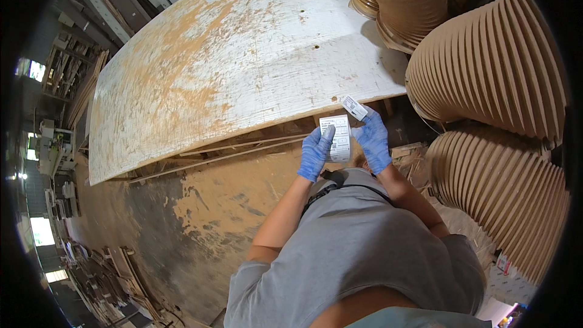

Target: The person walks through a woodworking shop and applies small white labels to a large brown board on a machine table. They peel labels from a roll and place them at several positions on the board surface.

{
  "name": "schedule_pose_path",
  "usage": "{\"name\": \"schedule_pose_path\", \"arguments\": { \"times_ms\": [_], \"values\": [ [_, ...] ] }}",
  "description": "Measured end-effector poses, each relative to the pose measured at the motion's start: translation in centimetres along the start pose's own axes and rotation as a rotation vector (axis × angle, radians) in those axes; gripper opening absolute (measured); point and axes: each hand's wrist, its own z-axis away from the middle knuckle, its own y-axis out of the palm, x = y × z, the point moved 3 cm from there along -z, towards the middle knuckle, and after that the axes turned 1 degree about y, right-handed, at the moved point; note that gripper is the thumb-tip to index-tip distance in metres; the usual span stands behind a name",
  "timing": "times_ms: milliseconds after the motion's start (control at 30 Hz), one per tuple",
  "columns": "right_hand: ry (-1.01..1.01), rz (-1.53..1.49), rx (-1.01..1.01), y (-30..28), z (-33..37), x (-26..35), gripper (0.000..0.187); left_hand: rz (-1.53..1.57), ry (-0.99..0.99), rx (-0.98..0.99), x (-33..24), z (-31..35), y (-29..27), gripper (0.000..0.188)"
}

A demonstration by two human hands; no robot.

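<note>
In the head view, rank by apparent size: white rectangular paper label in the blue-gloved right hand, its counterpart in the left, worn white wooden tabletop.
1. Tabletop
2. Left label
3. Right label

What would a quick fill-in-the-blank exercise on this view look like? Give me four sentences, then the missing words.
1. The left hand holds the ____ of the two labels, and the right hand holds the smaller.
2. Both gloves are coloured ____.
3. The shirt is coloured ____.
4. In the picture, the pale panel lies to the ____ of the ribbed hoses.

Missing words: larger; blue; grey; left.
</note>
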Motion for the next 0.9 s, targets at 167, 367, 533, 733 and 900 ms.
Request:
{"name": "schedule_pose_path", "arguments": {
  "times_ms": [167,367,533,733,900],
  "values": [
    [0.037,-0.127,0.006,0.4,0.6,0.7,0.055,0.104,0.069,-0.065,-0.1,-0.6,0.2,0.031],
    [0.151,-0.064,0.014,0.7,2.1,1.4,0.061,0.368,0.01,-0.177,0.4,-2.2,-0.2,0.034],
    [0.048,0.02,0.078,-0.4,2.7,0.5,0.062,0.456,-0.013,-0.218,1.1,-3.7,-0.3,0.036],
    [0.103,0.09,0.038,-0.9,3.2,0.3,0.062,0.429,0.018,-0.279,1.1,-4.6,-0.7,0.041],
    [0.063,0.103,-0.031,-1.0,3.0,-0.3,0.062,0.464,-0.011,-0.277,1.1,-4.5,-0.9,0.044]
  ]
}}
